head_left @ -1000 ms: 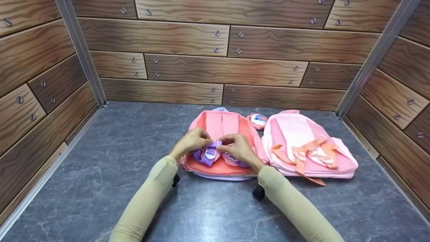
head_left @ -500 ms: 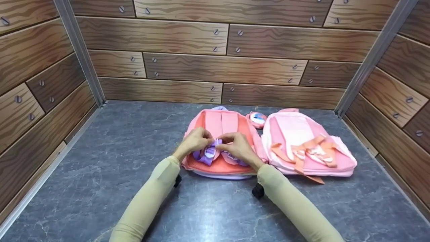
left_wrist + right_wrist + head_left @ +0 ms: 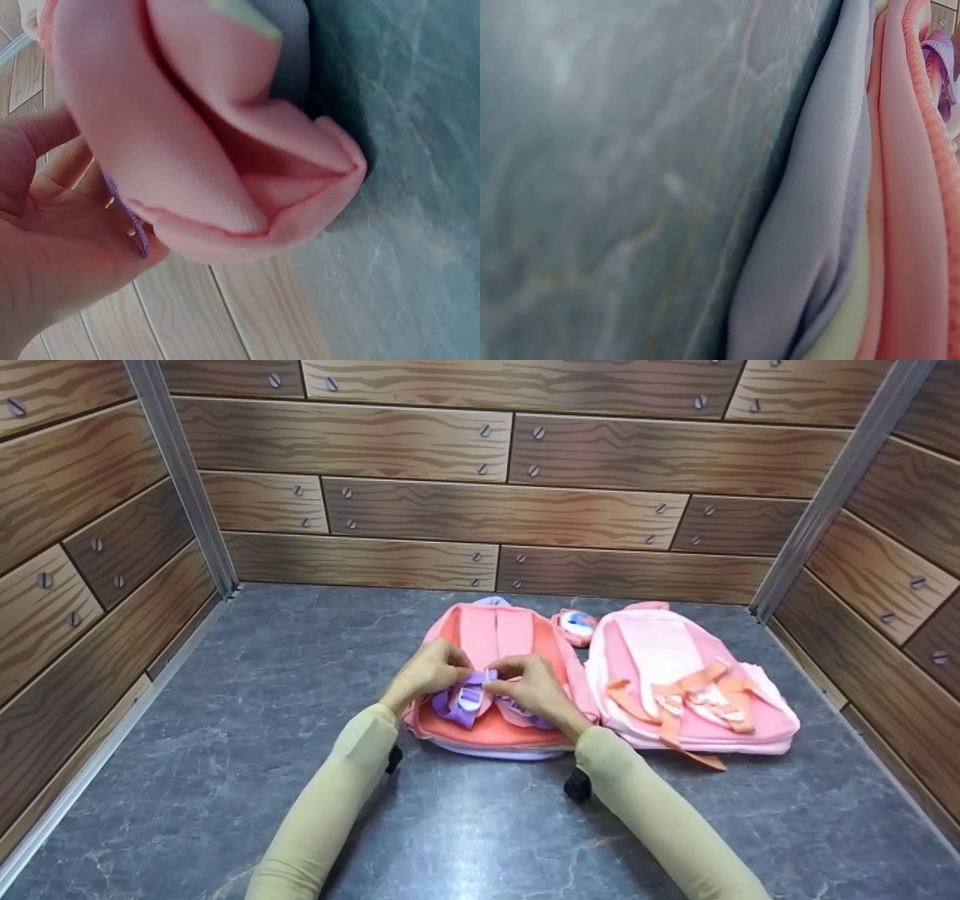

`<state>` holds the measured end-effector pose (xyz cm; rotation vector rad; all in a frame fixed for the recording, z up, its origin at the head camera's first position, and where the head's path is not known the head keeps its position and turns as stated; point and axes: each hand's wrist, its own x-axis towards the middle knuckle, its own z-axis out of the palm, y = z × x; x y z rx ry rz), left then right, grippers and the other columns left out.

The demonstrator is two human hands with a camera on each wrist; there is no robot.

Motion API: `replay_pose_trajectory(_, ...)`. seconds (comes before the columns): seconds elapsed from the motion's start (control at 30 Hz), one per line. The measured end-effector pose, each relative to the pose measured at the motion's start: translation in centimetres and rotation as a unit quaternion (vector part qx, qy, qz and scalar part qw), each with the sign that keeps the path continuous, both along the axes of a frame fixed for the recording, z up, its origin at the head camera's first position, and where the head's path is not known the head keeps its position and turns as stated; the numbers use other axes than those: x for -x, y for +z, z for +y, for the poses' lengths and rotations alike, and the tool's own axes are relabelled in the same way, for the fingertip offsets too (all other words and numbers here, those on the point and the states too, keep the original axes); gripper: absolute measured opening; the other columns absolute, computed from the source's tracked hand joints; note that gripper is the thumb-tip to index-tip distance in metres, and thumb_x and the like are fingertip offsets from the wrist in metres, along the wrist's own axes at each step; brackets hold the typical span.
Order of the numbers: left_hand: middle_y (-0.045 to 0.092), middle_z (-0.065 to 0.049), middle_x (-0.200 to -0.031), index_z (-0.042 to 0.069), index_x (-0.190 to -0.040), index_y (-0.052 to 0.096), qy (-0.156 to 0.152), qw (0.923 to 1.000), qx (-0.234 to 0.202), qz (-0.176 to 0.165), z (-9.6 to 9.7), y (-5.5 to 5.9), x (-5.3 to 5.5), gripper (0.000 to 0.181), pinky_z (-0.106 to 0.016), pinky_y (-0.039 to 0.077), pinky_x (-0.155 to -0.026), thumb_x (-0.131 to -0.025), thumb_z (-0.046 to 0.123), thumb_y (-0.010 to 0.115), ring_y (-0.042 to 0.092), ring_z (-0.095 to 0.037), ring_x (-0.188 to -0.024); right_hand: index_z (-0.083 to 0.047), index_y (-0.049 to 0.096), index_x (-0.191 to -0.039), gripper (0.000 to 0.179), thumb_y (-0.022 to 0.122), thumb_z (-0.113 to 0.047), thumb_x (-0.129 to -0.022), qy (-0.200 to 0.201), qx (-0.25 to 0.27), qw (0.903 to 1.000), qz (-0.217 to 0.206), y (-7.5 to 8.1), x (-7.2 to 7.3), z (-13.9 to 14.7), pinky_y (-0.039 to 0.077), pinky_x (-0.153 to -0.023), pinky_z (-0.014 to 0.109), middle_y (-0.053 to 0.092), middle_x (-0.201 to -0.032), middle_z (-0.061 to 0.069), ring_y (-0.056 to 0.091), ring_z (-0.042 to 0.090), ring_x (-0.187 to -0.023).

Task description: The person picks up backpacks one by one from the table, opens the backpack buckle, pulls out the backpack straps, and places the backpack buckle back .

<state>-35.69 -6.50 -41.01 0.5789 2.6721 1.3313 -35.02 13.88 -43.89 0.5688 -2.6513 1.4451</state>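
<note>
A coral-pink backpack (image 3: 559,660) lies on its front, straps up, under both hands. My left hand (image 3: 431,669) pinches a purple webbing strap (image 3: 481,678) over the lower back panel. At the strap's other end, my right hand (image 3: 531,688) pinches it between thumb and fingertips, close to the left fingertips. A light buckle (image 3: 470,699) with a loop of webbing hangs just below. In the left wrist view, my left hand (image 3: 56,217) is beside the backpack's pink side (image 3: 180,150), the strap's edge showing at the palm. The right wrist view shows the bag's layered side (image 3: 817,202); the right hand is hidden there.
A paler pink backpack (image 3: 649,652) with loose orange straps (image 3: 731,706) lies against the coral one's right side. A small round charm (image 3: 577,626) sits between their tops. Wood-patterned walls (image 3: 420,510) enclose the dark marbled tabletop (image 3: 315,652).
My left fingertips shift slightly toward the right hand, then slightly back. Both hands keep pinching the purple strap; the backpacks stay in place.
</note>
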Motion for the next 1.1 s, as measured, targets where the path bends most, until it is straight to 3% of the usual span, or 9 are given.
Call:
replay_pose_trajectory(0.1, 0.071, -0.003, -0.077, 0.003, -0.089, 0.077, 0.006, 1.0, -0.003, -0.001, 0.43, -0.12, 0.01, 0.011, -0.019, 0.043, -0.057, -0.087, 0.007, 0.067, 0.056, -0.007, -0.062, -0.012, 0.076, -0.1, 0.022, 0.081, -0.015, -0.078, -0.001, -0.001, 1.0, 0.001, 0.06, -0.04, 0.0, 0.056, -0.081, 0.029, 0.076, -0.094, 0.004, 0.069, 0.015, -0.088)
replay_pose_trajectory(0.3, 0.068, -0.001, -0.072, 0.003, -0.089, 0.076, 0.002, 0.9999, 0.002, -0.012, 0.72, -0.14, -0.06, 0.011, -0.018, 0.041, -0.045, -0.088, 0.008, 0.066, 0.051, -0.006, -0.047, -0.013, 0.077, -0.099, 0.022, 0.081, -0.016, -0.078, -0.001, -0.007, 1.0, 0.004, 0.02, -0.11, -0.1, 0.055, -0.081, 0.029, 0.075, -0.093, 0.002, 0.068, 0.014, -0.088)
replay_pose_trajectory(0.53, 0.07, -0.001, -0.075, 0.004, -0.089, 0.077, 0.0, 0.9998, -0.011, -0.019, 0.03, 0.12, 0.0, 0.009, -0.019, 0.042, -0.055, -0.084, 0.008, 0.07, 0.055, -0.008, -0.063, -0.014, 0.077, -0.1, 0.022, 0.081, -0.019, -0.079, -0.005, -0.011, 0.9999, 0.004, 0.11, -0.22, -0.04, 0.055, -0.079, 0.028, 0.075, -0.093, 0.001, 0.07, 0.015, -0.088)
replay_pose_trajectory(0.73, 0.073, -0.006, -0.081, 0.002, -0.091, 0.077, 0.008, 0.9996, -0.018, -0.02, 0.17, 0.12, 0.05, 0.01, -0.018, 0.044, -0.057, -0.086, 0.005, 0.069, 0.057, -0.009, -0.066, -0.014, 0.077, -0.1, 0.023, 0.082, -0.019, -0.079, -0.005, -0.013, 0.9999, 0.001, 0.25, -0.15, 0.01, 0.054, -0.08, 0.028, 0.075, -0.094, 0.002, 0.069, 0.015, -0.089)
replay_pose_trajectory(1.1, 0.068, -0.002, -0.072, 0.001, -0.09, 0.076, 0.007, 0.9983, -0.04, -0.043, 0.92, 0.05, -0.26, 0.01, -0.02, 0.041, -0.041, -0.087, 0.006, 0.067, 0.049, -0.007, -0.045, -0.012, 0.077, -0.1, 0.023, 0.082, -0.017, -0.078, -0.011, -0.005, 0.9995, -0.029, 0.67, -0.07, 0.08, 0.052, -0.076, 0.023, 0.076, -0.094, 0.003, 0.067, 0.01, -0.084)
